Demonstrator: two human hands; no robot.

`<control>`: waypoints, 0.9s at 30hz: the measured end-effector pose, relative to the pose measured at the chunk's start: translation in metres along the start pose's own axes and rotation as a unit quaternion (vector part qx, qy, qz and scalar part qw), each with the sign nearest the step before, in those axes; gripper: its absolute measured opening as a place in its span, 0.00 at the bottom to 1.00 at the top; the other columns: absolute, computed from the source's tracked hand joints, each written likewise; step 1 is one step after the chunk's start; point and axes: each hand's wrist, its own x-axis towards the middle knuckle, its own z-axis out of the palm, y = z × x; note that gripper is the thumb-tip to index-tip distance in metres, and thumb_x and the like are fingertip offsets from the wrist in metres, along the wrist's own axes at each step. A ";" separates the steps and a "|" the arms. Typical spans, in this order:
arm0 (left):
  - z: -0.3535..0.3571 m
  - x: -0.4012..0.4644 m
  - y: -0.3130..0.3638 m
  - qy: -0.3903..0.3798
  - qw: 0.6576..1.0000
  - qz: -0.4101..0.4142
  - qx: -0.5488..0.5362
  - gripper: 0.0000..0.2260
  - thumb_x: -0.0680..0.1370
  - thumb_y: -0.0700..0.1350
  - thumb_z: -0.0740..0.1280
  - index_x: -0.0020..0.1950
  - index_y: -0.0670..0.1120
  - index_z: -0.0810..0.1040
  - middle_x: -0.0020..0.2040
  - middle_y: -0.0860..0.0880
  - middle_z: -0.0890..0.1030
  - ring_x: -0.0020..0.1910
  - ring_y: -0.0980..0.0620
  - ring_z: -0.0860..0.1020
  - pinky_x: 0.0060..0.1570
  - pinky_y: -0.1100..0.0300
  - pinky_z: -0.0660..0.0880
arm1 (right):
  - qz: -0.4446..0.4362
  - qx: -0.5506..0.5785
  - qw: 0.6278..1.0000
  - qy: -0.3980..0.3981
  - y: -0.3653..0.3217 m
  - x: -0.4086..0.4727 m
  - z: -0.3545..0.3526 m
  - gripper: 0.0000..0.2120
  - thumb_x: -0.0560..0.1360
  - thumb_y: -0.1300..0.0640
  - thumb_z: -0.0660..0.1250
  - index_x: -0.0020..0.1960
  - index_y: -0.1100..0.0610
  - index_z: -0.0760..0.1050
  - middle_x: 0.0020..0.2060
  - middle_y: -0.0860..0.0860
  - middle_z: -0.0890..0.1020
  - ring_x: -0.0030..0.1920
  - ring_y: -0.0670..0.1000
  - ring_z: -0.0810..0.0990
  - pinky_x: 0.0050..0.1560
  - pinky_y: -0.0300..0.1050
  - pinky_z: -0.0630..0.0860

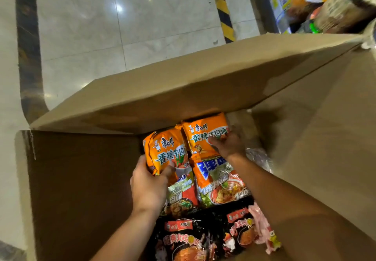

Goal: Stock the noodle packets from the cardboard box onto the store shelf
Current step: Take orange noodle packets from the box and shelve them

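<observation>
Both my hands reach down into a large open cardboard box (81,179). My left hand (149,187) grips the lower edge of an orange noodle packet (166,150) on the left. Beside it lies a second orange noodle packet (203,134), and my right hand (227,144) holds its right side. Under these lie more orange packets with blue lettering (219,183), and black noodle packets (183,240) lie nearest me. The store shelf (317,2) at the top right carries orange packets and cup noodles.
The box's far flap (193,81) stands up over the packets, with another flap (325,138) on the right. A pink wrapper (262,226) lies at the lower right of the box. Shiny tiled floor (122,26) with a yellow-black striped strip (222,10) lies beyond.
</observation>
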 end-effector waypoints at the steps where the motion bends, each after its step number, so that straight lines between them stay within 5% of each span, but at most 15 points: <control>1: 0.001 0.002 -0.002 0.000 1.000 0.011 0.004 0.10 0.73 0.47 0.76 0.51 0.51 0.78 0.44 0.55 0.84 0.45 0.57 0.82 0.47 0.57 0.79 | 0.010 -0.016 1.000 0.009 -0.010 -0.011 -0.003 0.36 0.59 0.31 0.76 0.57 0.52 0.74 0.53 0.52 0.82 0.53 0.57 0.83 0.55 0.52 0.80; 7: -0.004 0.003 -0.002 0.001 0.999 0.031 0.023 0.09 0.74 0.46 0.75 0.51 0.51 0.77 0.44 0.55 0.83 0.43 0.59 0.81 0.36 0.65 0.77 | 0.024 0.015 1.000 0.012 -0.021 -0.026 -0.009 0.46 0.51 0.31 0.77 0.62 0.54 0.76 0.55 0.53 0.81 0.53 0.56 0.82 0.57 0.51 0.81; 12: -0.030 -0.017 0.024 -0.015 0.997 0.046 0.052 0.10 0.74 0.47 0.76 0.49 0.53 0.77 0.44 0.55 0.83 0.45 0.55 0.82 0.52 0.49 0.80 | 0.039 0.022 0.998 0.039 -0.044 -0.073 -0.050 0.20 0.72 0.50 0.78 0.58 0.59 0.78 0.52 0.54 0.83 0.55 0.56 0.82 0.53 0.47 0.77; 15: -0.056 -0.044 0.054 -0.042 0.995 0.060 0.071 0.11 0.74 0.48 0.76 0.50 0.55 0.76 0.46 0.54 0.83 0.49 0.54 0.81 0.52 0.49 0.80 | 0.043 0.021 0.997 0.059 -0.062 -0.120 -0.078 0.22 0.68 0.48 0.80 0.54 0.55 0.74 0.50 0.53 0.82 0.53 0.59 0.83 0.53 0.57 0.80; 19: -0.106 -0.097 0.110 -0.090 0.987 0.100 0.093 0.14 0.73 0.47 0.76 0.55 0.51 0.77 0.47 0.55 0.83 0.48 0.55 0.82 0.44 0.60 0.77 | 0.028 0.029 0.996 0.076 -0.068 -0.180 -0.120 0.25 0.64 0.49 0.81 0.53 0.49 0.70 0.53 0.55 0.83 0.53 0.61 0.84 0.53 0.64 0.81; 22: -0.156 -0.146 0.159 -0.116 0.980 0.127 0.102 0.14 0.72 0.46 0.78 0.52 0.52 0.77 0.46 0.55 0.83 0.47 0.52 0.82 0.49 0.56 0.79 | -0.002 0.082 0.994 0.078 -0.121 -0.284 -0.169 0.23 0.70 0.54 0.79 0.58 0.53 0.72 0.51 0.52 0.82 0.52 0.56 0.83 0.53 0.53 0.81; 25: -0.211 -0.200 0.210 -0.134 0.976 0.147 0.084 0.13 0.71 0.46 0.78 0.48 0.57 0.77 0.48 0.52 0.85 0.48 0.50 0.84 0.53 0.45 0.80 | -0.036 0.152 0.985 0.078 -0.160 -0.374 -0.214 0.16 0.72 0.59 0.77 0.54 0.54 0.73 0.45 0.48 0.80 0.42 0.44 0.80 0.38 0.35 0.73; 27: -0.248 -0.236 0.242 -0.141 0.969 0.188 0.077 0.12 0.72 0.48 0.77 0.48 0.59 0.78 0.49 0.52 0.85 0.49 0.51 0.84 0.53 0.45 0.81 | -0.067 0.191 0.975 0.096 -0.184 -0.434 -0.245 0.15 0.73 0.60 0.77 0.55 0.55 0.75 0.43 0.49 0.82 0.35 0.39 0.82 0.32 0.34 0.77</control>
